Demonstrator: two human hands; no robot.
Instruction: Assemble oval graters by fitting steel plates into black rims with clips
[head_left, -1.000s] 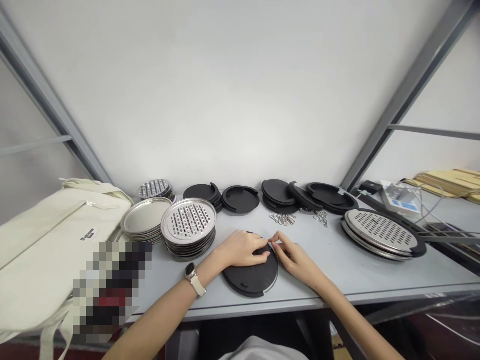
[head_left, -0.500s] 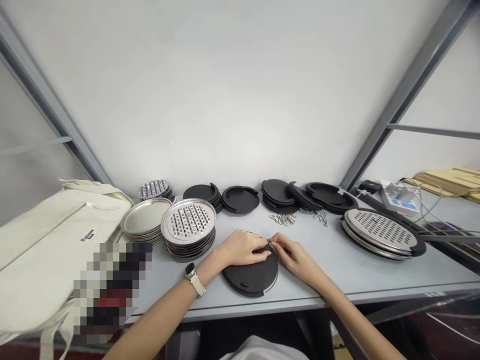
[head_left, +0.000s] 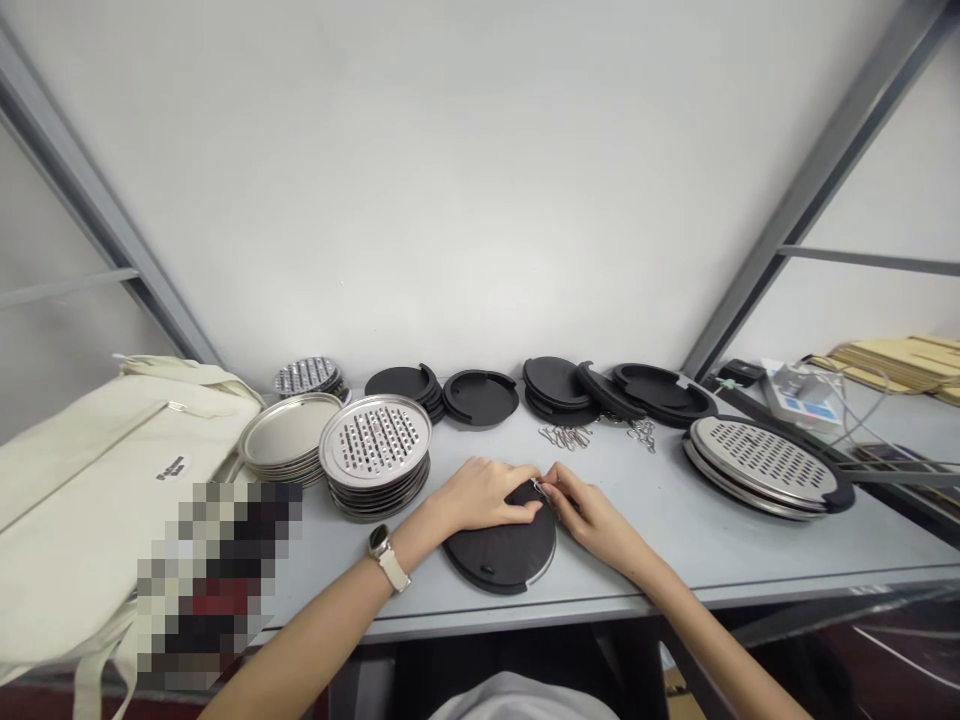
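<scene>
A black round plastic disc with a metal rim lies flat near the front edge of the grey table. My left hand, a watch on its wrist, rests on the disc's far edge with fingers curled and pressing down. My right hand meets it at the same spot, its fingertips pinched on a small metal clip at the disc's rim. Loose metal clips lie on the table just beyond the hands.
Stacks of perforated metal plates and plain metal plates stand at left, beside a cream bag. Black discs line the back. Finished discs are piled at right, beyond them a device with cables.
Both hands stay at the disc's far edge; the fingers shift slightly around the clip. The view has tilted a little.
</scene>
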